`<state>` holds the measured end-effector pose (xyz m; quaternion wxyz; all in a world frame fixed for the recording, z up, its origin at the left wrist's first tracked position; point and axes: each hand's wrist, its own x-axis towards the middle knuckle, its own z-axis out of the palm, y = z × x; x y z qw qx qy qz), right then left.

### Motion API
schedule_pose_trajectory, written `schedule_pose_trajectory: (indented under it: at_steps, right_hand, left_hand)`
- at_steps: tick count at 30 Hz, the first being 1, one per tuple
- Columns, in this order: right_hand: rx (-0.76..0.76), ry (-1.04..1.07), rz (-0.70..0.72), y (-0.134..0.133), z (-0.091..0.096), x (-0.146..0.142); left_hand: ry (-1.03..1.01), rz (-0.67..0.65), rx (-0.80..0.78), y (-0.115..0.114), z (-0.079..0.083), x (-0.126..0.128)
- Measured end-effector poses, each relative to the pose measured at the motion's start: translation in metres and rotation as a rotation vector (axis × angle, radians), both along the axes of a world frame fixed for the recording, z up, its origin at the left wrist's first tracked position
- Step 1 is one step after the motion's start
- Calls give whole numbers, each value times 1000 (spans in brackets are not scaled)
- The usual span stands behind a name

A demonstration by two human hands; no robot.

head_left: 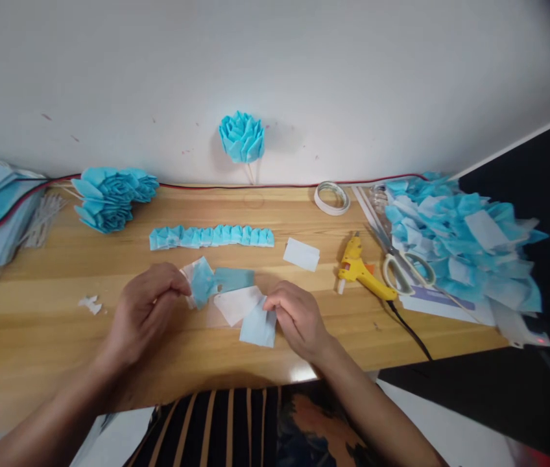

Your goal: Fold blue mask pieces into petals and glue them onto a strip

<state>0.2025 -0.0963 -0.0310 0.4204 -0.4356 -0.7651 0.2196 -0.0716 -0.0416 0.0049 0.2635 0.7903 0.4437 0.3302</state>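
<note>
My left hand (146,308) pinches the edge of a folded blue-and-white piece of paper (202,282) above the tabletop. To its right, my right hand (299,318) has thumb and fingertips closed on a pale blue paper piece (259,325). A white paper piece (239,305) lies between the hands, partly over a darker blue piece (236,279). Beyond the hands runs a row of folded blue petals (211,236), lined up side by side. A small white stack of paper (301,254) rests beyond my right hand.
A yellow glue gun (365,269) with its cord, scissors (404,263), a tape roll (332,198) and a heap of blue pieces (469,240) lie right. Blue paper flowers (112,198) and white sticks (44,217) lie left. Another flower (242,137) leans on the wall.
</note>
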Motion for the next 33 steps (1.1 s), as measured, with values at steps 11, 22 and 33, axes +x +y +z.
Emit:
schedule_pose_trajectory:
  at_steps: [11,22,33]
  right_hand:
    - [19,-111,-3,-2,2,2]
    - [18,-208,80,-1,8,1]
    - [4,-215,71,-1,7,2]
  left_hand:
    - [29,19,-104,-3,-8,-9]
    - [15,93,-118,-5,-6,-10]
    - [-15,122,-110,-4,-4,-4]
